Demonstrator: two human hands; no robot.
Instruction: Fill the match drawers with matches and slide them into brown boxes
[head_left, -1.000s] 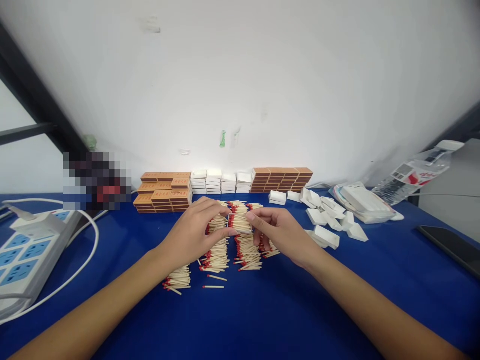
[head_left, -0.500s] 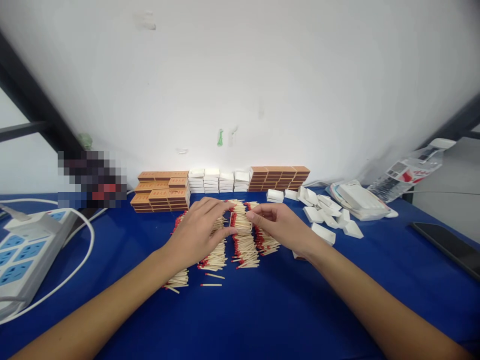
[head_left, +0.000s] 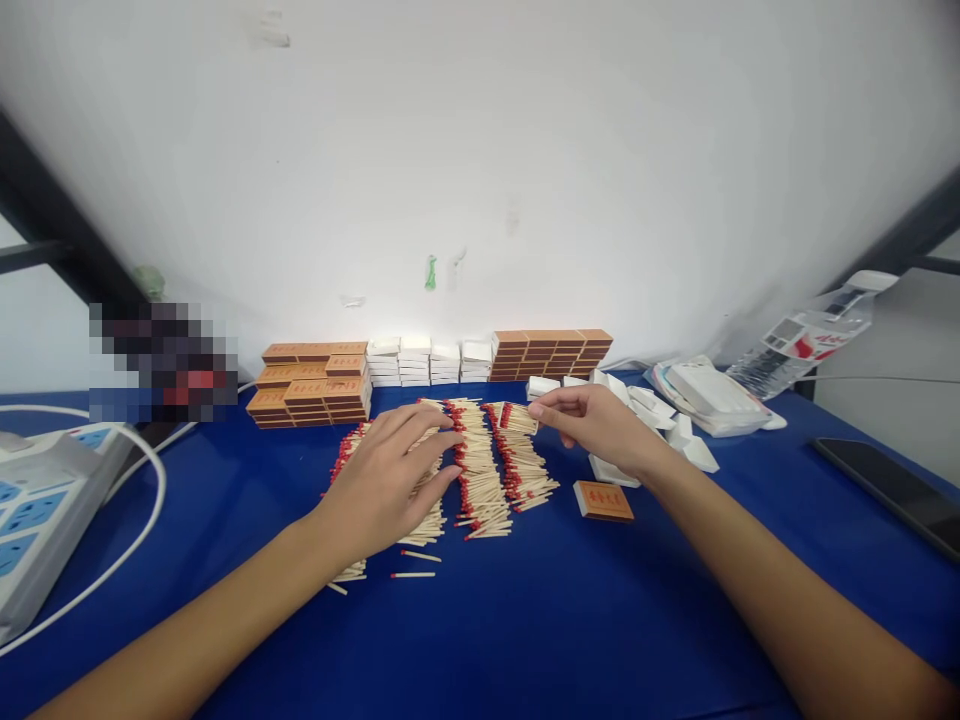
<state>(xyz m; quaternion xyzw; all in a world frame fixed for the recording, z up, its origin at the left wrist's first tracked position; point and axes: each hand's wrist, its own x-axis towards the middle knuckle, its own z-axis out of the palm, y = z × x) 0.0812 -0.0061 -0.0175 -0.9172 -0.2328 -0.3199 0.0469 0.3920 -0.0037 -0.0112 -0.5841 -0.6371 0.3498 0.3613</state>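
Rows of red-tipped matches point(head_left: 491, 465) lie on the blue table point(head_left: 525, 620) in front of me. My left hand point(head_left: 386, 478) rests flat on the left rows with its fingers spread, holding nothing. My right hand point(head_left: 592, 418) hovers just past the right edge of the matches, beside loose white inner trays point(head_left: 679, 430). Its fingers are loosely curved and nothing shows in them. A closed orange matchbox point(head_left: 602, 500) lies on the table under my right wrist. A few stray matches point(head_left: 412, 574) lie at the near edge of the pile.
Against the wall stand orange matchbox stacks point(head_left: 311, 385), white tray stacks point(head_left: 420, 362) and more orange stacks point(head_left: 551, 355). A power strip point(head_left: 37, 490) with a white cable is on the left. A plastic bag point(head_left: 712, 390) and a dark phone point(head_left: 892, 485) are on the right.
Both hands were pinching a bundle of matches at the pile's middle. They have let go; my right hand has moved right toward the white trays, uncovering the orange matchbox. My left hand now lies flat.
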